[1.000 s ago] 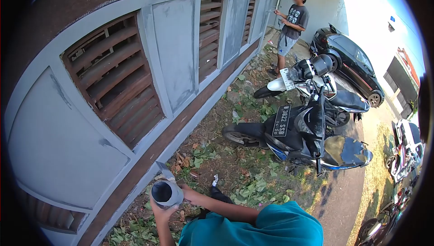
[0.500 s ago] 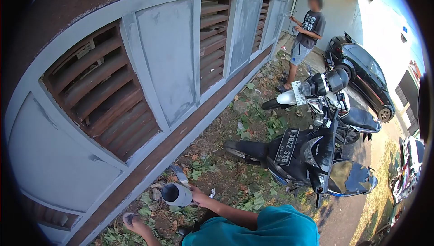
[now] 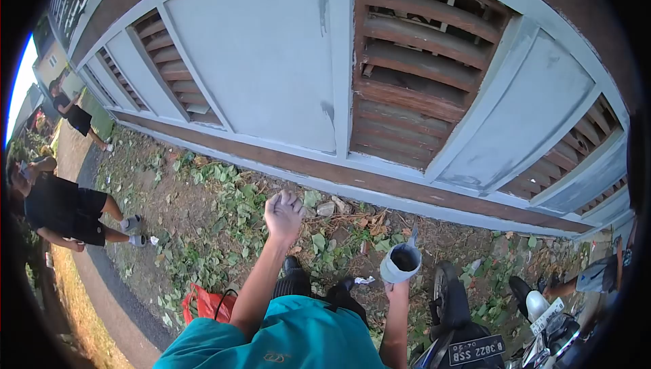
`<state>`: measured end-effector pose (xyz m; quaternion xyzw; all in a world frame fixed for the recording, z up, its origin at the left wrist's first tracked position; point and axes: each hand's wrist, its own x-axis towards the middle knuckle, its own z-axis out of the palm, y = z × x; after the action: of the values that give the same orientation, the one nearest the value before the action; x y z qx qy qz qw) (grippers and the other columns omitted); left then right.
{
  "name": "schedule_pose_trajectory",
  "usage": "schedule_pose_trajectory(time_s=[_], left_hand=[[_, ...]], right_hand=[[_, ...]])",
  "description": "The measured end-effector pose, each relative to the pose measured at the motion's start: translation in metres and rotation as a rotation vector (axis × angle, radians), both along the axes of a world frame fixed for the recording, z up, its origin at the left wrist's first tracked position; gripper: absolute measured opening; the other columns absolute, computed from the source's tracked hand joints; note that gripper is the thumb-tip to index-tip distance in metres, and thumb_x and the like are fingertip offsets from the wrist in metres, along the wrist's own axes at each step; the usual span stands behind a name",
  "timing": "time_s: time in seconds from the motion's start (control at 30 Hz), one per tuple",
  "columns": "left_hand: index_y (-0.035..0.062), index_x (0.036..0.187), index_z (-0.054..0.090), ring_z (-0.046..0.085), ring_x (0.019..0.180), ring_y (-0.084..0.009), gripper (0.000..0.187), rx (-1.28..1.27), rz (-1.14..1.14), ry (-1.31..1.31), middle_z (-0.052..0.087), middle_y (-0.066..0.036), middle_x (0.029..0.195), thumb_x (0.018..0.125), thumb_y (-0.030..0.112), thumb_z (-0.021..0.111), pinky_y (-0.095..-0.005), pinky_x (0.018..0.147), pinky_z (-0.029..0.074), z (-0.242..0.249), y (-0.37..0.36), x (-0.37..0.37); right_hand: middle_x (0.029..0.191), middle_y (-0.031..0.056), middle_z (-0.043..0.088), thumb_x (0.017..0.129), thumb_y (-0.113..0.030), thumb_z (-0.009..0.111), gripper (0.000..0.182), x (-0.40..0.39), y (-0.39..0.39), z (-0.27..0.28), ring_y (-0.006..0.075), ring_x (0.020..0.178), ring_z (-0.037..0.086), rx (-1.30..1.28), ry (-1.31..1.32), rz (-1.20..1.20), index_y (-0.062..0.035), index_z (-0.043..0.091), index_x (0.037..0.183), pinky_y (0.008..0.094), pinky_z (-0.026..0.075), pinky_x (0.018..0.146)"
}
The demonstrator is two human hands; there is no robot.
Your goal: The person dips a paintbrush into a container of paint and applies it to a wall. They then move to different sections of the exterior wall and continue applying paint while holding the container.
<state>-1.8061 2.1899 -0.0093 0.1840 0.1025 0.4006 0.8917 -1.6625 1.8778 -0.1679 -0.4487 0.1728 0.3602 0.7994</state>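
My right hand (image 3: 396, 289), low on the right, is closed around a grey-white cup (image 3: 401, 264) with a dark inside. A narrow, flat grey tool (image 3: 413, 235) sticks up at the cup's far rim; its lower part is hidden. My left hand (image 3: 283, 216) is raised over the leafy ground in front of me, its fingers curled in and smeared grey. I cannot tell whether it holds anything. Beyond both hands stands a wall with pale grey panels (image 3: 258, 64) and brown louvred slats (image 3: 420, 84); darker grey smears mark some panels.
A red bag (image 3: 203, 301) lies by my left side. Close on my right stands a black motorbike (image 3: 454, 321), with a white one (image 3: 542, 308) beyond it. A person (image 3: 61, 210) is at the left, another (image 3: 71, 108) farther along the wall, and a third (image 3: 597, 274) at the right.
My view has swung left along the wall, showing people on that side. My left hand has come up and forward. The cup stays in my right hand.
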Motion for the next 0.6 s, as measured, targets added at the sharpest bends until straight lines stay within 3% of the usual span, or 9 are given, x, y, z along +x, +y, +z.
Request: schedule_pose_trajectory(time_s=[0.07, 0.1, 0.2, 0.27, 0.37, 0.4, 0.43, 0.53, 0.6], left_hand=[[0.0105, 0.102, 0.058, 0.053, 0.109, -0.0266, 0.021, -0.087, 0.037, 0.065, 0.057, -0.008, 0.119, 0.098, 0.027, 0.046, -0.0386, 0.094, 0.043, 0.026, 0.006, 0.009], [0.0098, 0.109, 0.058, 0.053, 0.115, -0.0275, 0.023, -0.113, 0.080, 0.171, 0.058, -0.008, 0.122, 0.100, 0.028, 0.046, -0.0383, 0.099, 0.044, 0.042, 0.009, 0.014], [0.0077, 0.105, 0.060, 0.057, 0.104, -0.0267, 0.027, -0.229, 0.201, 0.305, 0.062, -0.008, 0.111, 0.102, 0.027, 0.041, -0.0310, 0.088, 0.048, -0.021, 0.058, 0.006], [0.0077, 0.104, 0.060, 0.059, 0.092, -0.0277, 0.037, 0.299, -0.577, -0.842, 0.062, -0.007, 0.100, 0.098, 0.041, 0.044, -0.0341, 0.082, 0.049, -0.052, 0.095, 0.002], [0.0098, 0.102, 0.060, 0.056, 0.088, -0.0269, 0.056, 0.145, -0.228, -0.541, 0.060, -0.005, 0.096, 0.089, 0.061, 0.043, -0.0401, 0.083, 0.047, -0.015, 0.088, -0.002], [0.0139, 0.117, 0.058, 0.050, 0.114, -0.0315, 0.073, -0.213, -0.152, -0.422, 0.057, -0.010, 0.120, 0.081, 0.074, 0.038, -0.0527, 0.101, 0.036, 0.005, 0.084, -0.006], [0.0139, 0.117, 0.058, 0.050, 0.114, -0.0315, 0.073, -0.215, -0.164, -0.434, 0.057, -0.010, 0.120, 0.081, 0.074, 0.038, -0.0527, 0.101, 0.036, 0.021, 0.084, -0.007], [0.0324, 0.150, 0.021, 0.005, 0.146, -0.0319, 0.082, -0.207, -0.141, -0.401, 0.014, -0.006, 0.158, 0.082, 0.077, 0.032, -0.0592, 0.116, 0.004, 0.041, 0.098, -0.014], [0.0328, 0.149, 0.022, 0.006, 0.146, -0.0321, 0.082, -0.198, -0.170, -0.388, 0.014, -0.006, 0.158, 0.082, 0.078, 0.032, -0.0595, 0.116, 0.005, 0.041, 0.108, -0.021]], right_hand=[[0.081, -0.0016, 0.063, 0.094, -0.028, 0.056, 0.012, -0.001, 0.003, 0.006, 0.0129, 0.060, 0.059, -0.016, 0.062, 0.007, -0.0181, 0.059, 0.100, 0.0228, 0.041, 0.043], [0.081, -0.0016, 0.063, 0.094, -0.028, 0.056, 0.012, -0.003, 0.007, 0.005, 0.0129, 0.060, 0.059, -0.021, 0.068, 0.035, -0.0181, 0.059, 0.100, 0.0228, 0.041, 0.043], [0.077, -0.0001, 0.061, 0.094, -0.029, 0.056, 0.014, -0.009, 0.005, -0.010, 0.0133, 0.058, 0.056, 0.001, 0.069, 0.043, -0.0156, 0.058, 0.099, 0.0231, 0.037, 0.042], [0.075, -0.0003, 0.059, 0.094, -0.029, 0.057, 0.014, -0.013, 0.009, -0.006, 0.0131, 0.056, 0.054, -0.044, 0.073, 0.055, -0.0153, 0.057, 0.097, 0.0236, 0.035, 0.041], [0.072, -0.0003, 0.056, 0.093, -0.029, 0.057, 0.014, -0.030, 0.033, 0.013, 0.0130, 0.053, 0.051, -0.137, 0.042, -0.056, -0.0151, 0.056, 0.095, 0.0241, 0.033, 0.040], [0.071, -0.0003, 0.055, 0.093, -0.029, 0.057, 0.014, -0.034, 0.042, 0.019, 0.0130, 0.053, 0.050, -0.188, 0.009, -0.167, -0.0150, 0.056, 0.094, 0.0242, 0.032, 0.040], [0.071, -0.0003, 0.055, 0.093, -0.029, 0.057, 0.014, -0.035, 0.040, 0.007, 0.0130, 0.053, 0.050, -0.187, -0.003, -0.178, -0.0150, 0.056, 0.094, 0.0242, 0.032, 0.040], [0.077, 0.0012, 0.059, 0.094, -0.028, 0.056, 0.014, -0.042, 0.045, 0.001, 0.0144, 0.057, 0.054, 0.027, 0.011, -0.064, -0.0141, 0.057, 0.097, 0.0240, 0.035, 0.042], [0.081, 0.0025, 0.061, 0.094, -0.029, 0.056, 0.016, -0.060, 0.075, 0.039, 0.0152, 0.059, 0.056, -0.073, 0.061, -0.238, -0.0129, 0.058, 0.098, 0.0236, 0.036, 0.043]])
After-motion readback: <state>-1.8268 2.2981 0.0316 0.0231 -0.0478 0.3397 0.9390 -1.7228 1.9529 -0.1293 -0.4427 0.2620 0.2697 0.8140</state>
